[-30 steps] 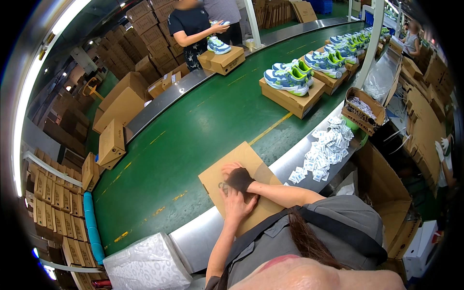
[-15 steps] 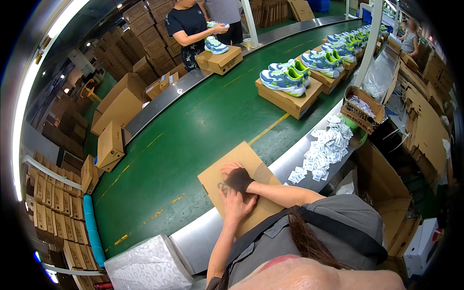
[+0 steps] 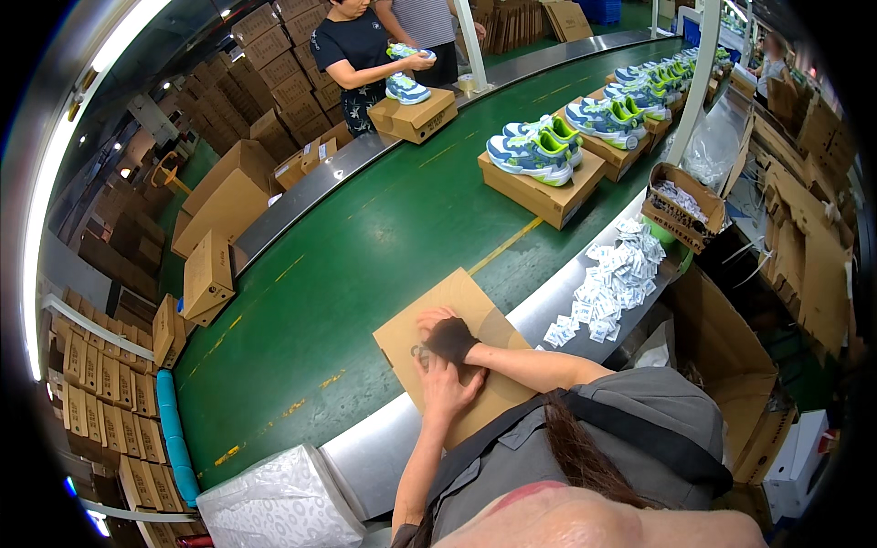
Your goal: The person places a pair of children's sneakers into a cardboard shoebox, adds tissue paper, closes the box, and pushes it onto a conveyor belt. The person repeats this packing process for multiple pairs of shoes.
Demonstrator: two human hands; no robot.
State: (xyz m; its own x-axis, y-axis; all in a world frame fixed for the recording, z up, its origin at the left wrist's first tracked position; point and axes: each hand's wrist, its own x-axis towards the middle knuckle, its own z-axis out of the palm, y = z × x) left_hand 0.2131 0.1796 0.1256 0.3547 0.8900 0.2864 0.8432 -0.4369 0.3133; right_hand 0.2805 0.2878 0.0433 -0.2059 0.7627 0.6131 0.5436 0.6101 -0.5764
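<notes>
Both forearms reach in from below, crossed over the flat cardboard box (image 3: 457, 352). Left hand (image 3: 445, 385) lies palm-down, fingers spread flat on it; right hand (image 3: 445, 333), dark wrist wrap, presses just above, fingers bent, gripping nothing. Box under both palms, on green belt (image 3: 365, 237). Unchanged from before; shoe boxes (image 3: 541, 183) beyond have shifted slightly.

The scene is brightly and evenly lit from overhead. A long tube lamp (image 3: 55, 183) curves along the upper left rim and blows out to pure white. The steel edge rail (image 3: 384, 447) of the green conveyor belt (image 3: 347, 274) carries a soft sheen, and the belt itself shows faint pale reflections. Shadows are short and weak. Straight lines bend strongly toward the black circular rim. The centre is sharp; the far right edge and distant boxes are smeared and soft.
</notes>
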